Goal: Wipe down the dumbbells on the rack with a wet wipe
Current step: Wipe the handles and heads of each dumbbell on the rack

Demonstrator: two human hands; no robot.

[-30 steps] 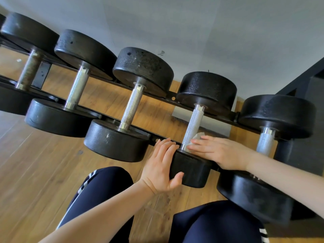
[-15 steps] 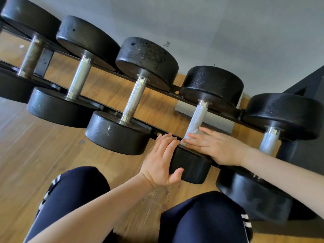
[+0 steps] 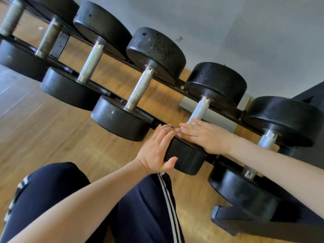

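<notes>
Wooden plank floor [image 3: 52, 137] fills left and centre of frame, light brown, with a small dark spot [image 3: 87, 125] at centre left. Grey wall [image 3: 245, 32] occupies the upper right, bearing a small dark mark [image 3: 179, 39] near top centre; a pale grey skirting board [image 3: 222, 120] runs along its base at centre right. Dark navy trousers [image 3: 140, 207] with white side stripes [image 3: 169, 206] sit at bottom centre.

Bright, even daylight; tilted view, blurred edges.
</notes>
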